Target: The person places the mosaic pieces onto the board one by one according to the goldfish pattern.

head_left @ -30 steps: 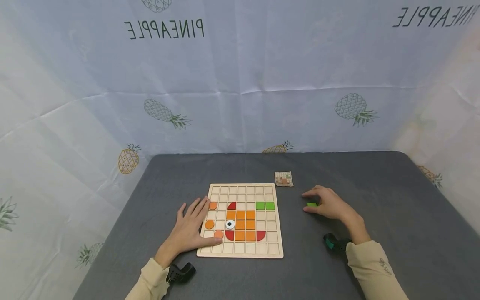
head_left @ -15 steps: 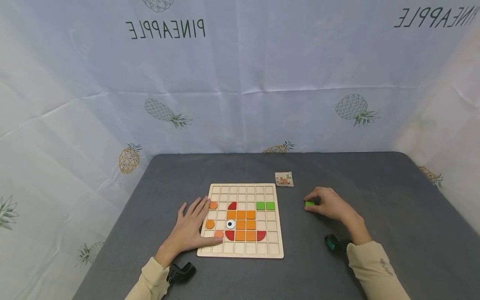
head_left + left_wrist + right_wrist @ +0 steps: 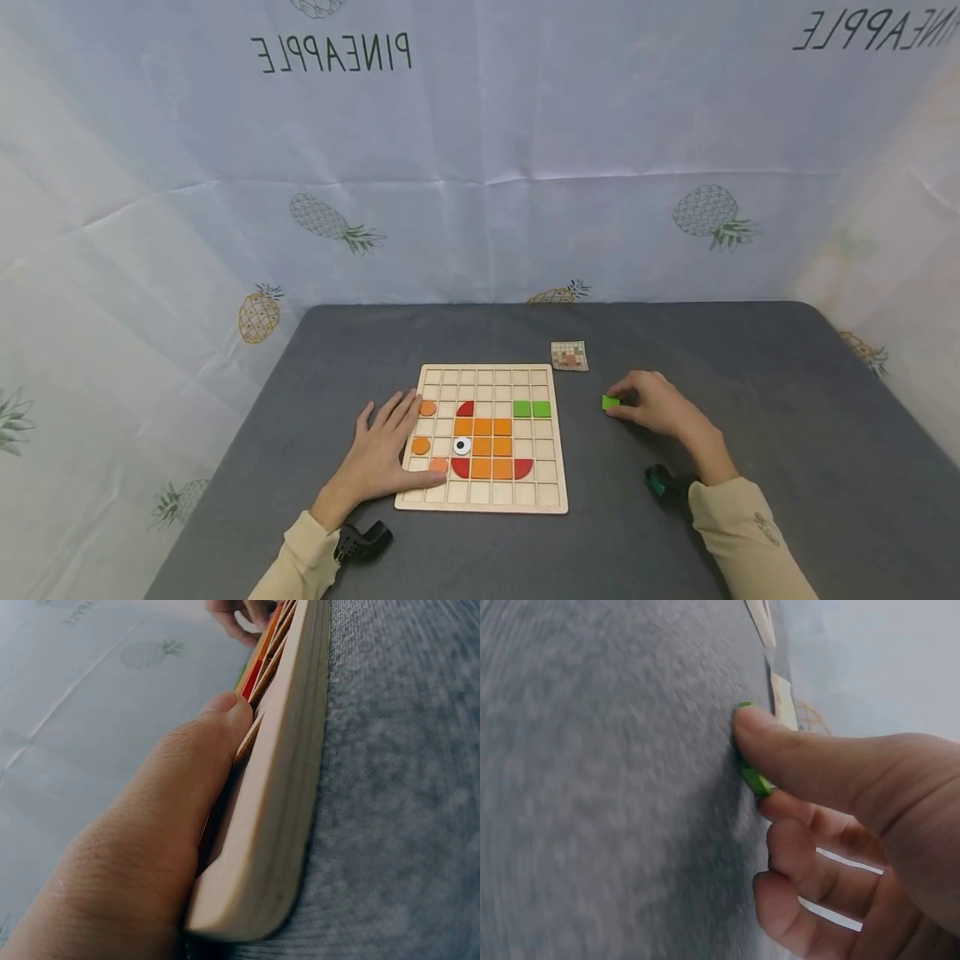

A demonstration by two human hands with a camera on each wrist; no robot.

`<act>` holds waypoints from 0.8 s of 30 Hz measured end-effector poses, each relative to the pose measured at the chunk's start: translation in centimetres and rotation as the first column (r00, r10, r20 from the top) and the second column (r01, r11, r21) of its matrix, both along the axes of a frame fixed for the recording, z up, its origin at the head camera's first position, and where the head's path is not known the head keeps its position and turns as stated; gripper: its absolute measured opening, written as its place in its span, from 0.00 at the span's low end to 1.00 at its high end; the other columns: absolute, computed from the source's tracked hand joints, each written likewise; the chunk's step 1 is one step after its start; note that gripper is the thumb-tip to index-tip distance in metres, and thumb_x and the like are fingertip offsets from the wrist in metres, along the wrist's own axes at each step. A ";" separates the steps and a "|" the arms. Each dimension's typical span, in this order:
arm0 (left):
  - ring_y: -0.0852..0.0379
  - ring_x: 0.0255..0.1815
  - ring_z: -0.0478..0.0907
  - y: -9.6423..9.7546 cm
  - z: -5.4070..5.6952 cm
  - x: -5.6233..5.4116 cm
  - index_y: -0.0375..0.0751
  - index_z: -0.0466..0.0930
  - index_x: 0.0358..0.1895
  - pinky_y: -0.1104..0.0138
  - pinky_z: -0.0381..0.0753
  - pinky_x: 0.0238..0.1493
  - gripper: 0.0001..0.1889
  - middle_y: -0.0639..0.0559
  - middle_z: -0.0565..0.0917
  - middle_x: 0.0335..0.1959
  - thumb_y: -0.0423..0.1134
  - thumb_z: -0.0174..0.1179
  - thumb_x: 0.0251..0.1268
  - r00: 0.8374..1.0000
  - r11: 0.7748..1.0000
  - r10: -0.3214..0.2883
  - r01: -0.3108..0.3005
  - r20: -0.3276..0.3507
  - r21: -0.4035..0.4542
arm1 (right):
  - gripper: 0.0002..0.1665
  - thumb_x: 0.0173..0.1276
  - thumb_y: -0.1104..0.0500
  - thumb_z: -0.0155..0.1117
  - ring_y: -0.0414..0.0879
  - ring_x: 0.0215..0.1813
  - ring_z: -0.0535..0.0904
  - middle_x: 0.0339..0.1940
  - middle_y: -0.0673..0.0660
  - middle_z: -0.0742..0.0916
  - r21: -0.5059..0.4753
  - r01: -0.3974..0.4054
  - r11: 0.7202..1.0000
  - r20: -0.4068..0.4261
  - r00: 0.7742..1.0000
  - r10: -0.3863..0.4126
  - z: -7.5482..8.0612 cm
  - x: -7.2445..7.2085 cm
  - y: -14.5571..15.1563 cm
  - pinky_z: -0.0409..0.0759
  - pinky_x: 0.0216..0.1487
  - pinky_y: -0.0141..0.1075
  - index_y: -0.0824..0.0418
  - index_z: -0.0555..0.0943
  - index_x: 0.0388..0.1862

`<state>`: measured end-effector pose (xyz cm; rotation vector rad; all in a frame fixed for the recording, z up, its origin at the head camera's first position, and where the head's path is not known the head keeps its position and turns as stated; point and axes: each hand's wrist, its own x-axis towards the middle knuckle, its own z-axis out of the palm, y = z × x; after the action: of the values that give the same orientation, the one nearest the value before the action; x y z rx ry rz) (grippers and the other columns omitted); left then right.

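Observation:
My left hand (image 3: 388, 450) lies spread across the left side of a wooden grid board (image 3: 480, 497), its thumb along the lower left cells. Orange square tiles (image 3: 482, 447), red rounded pieces (image 3: 522, 469) and a white eye disc (image 3: 461, 446) sit in the middle of the board. Two green square tiles (image 3: 531, 409) fill cells at the right edge. Right of the board, my right hand (image 3: 660, 406) pinches a small green square tile (image 3: 611, 402) between thumb and finger. In the right wrist view that green tile (image 3: 756, 781) shows beneath the thumb, low over the cloth.
A small printed card (image 3: 569, 356) with a grid pattern lies behind the board's far right corner. Orange discs (image 3: 421, 446) sit in the board's left columns near my left fingers. A pineapple-print curtain (image 3: 487, 242) hangs along the far edge of the dark table (image 3: 750, 367).
My right thumb and finger have closed on the green tile, which has shifted slightly left and away from me. The left hand has stayed put on the board.

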<state>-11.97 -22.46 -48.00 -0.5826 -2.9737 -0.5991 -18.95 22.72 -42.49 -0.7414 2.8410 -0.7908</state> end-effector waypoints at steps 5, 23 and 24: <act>0.31 0.89 0.56 0.0 -0.1 -0.1 0.37 0.57 0.88 0.23 0.45 0.80 0.70 0.38 0.61 0.89 0.89 0.57 0.53 1.000 1.000 -0.003 0.004 0.017 -0.014 | 0.12 0.70 0.63 0.77 0.49 0.40 0.84 0.40 0.60 0.91 0.025 -0.011 1.000 -0.016 1.000 0.012 0.4 -0.9 -2.1 0.83 0.40 0.42 0.69 0.93 0.48; 0.30 0.89 0.56 0.1 0.3 0.0 0.36 0.57 0.87 0.23 0.45 0.80 0.70 0.37 0.61 0.89 0.88 0.59 0.53 1.000 1.000 0.001 -0.001 0.029 0.000 | 0.16 0.71 0.60 0.78 0.55 0.47 0.89 0.47 0.63 0.93 -0.049 -0.110 0.993 -0.024 0.994 0.109 1.6 -2.6 -11.1 0.89 0.47 0.43 0.68 0.92 0.53; 0.30 0.89 0.56 0.1 0.3 0.0 0.36 0.57 0.87 0.23 0.45 0.80 0.70 0.37 0.61 0.89 0.88 0.59 0.53 1.000 1.000 0.001 -0.001 0.029 0.000 | 0.17 0.70 0.59 0.79 0.55 0.47 0.89 0.46 0.63 0.92 -0.052 -0.108 0.993 -0.025 0.994 0.106 1.5 -2.6 -11.3 0.89 0.46 0.43 0.68 0.92 0.53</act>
<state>-11.93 -22.37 -47.71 -0.5769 -3.0006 -0.6118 -21.52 11.46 -41.02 -0.9070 2.7821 -0.8495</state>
